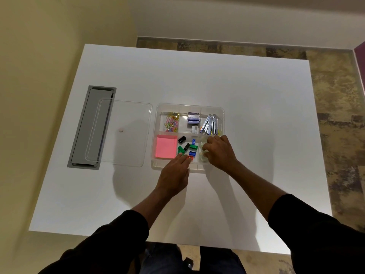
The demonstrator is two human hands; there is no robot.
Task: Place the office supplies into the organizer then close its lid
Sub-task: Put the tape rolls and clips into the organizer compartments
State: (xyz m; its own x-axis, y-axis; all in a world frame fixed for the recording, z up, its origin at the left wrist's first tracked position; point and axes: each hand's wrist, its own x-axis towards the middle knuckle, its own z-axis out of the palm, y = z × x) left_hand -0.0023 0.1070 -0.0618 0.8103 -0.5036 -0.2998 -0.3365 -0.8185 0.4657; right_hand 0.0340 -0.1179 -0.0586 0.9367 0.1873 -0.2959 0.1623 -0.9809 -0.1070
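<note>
A clear plastic organizer [189,106] sits mid-table with its compartments filled: coloured paper clips [172,121], staple boxes [193,118], silver clips [209,124], a pink sticky-note pad [166,146], coloured sharpeners [187,145] and clear tape rolls [202,144]. My left hand [174,174] reaches over the front wall, fingertips pinching a red sharpener [190,158] in the middle front compartment. My right hand [220,153] is curled over the tape rolls in the front right compartment, gripping one. The clear lid [120,133] lies flat to the left of the organizer.
A grey cable-tray cover [87,127] is set into the white table [256,135] at the left, partly under the lid. The table's front edge runs near my body. Patterned floor lies beyond the table at right.
</note>
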